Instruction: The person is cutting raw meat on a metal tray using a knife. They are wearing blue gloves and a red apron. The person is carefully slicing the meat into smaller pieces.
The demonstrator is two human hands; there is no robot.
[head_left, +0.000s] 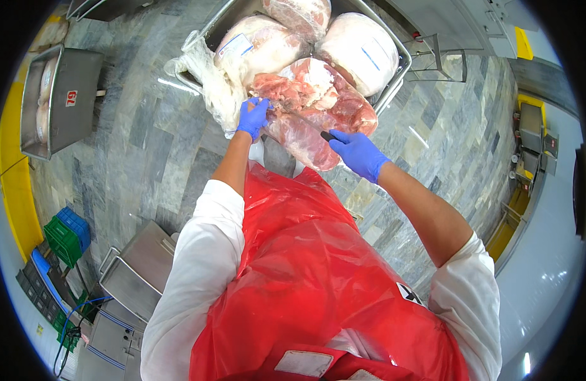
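My R hand (pixel 359 155), blue-gloved, is closed round the black handle of a knife (pixel 328 136); its blade runs off to the L, against the meat (pixel 336 114), pointing twd my other hand. My L hand (pixel 253 117), also gloved, is at the meat's L side, fingers curled; can't tell from this angle if they're pinching flesh or just pressing it.

The meat, red w/ pale fat, lies at the near edge of the steel bin (pixel 406 60), its lower lobe hanging out past that edge twd me. Behind it in the bin are 3 wrapped packs: the L pack (pixel 261 47) w/ a label, nr the L edge; the R pack (pixel 359 54), big & whitish, by the R edge; the far pack (pixel 300 16) btwn & beyond them. Loose clear plastic (pixel 217 86) is bunched over the bin's near L corner, hanging down outside, just beside my L hand.

I've got a red apron (pixel 306 254) on over white sleeves. Off to the L, well apart on the grey tile floor (pixel 147 140), there's a side bin (pixel 77 101) w/ wrapped stuff in it.
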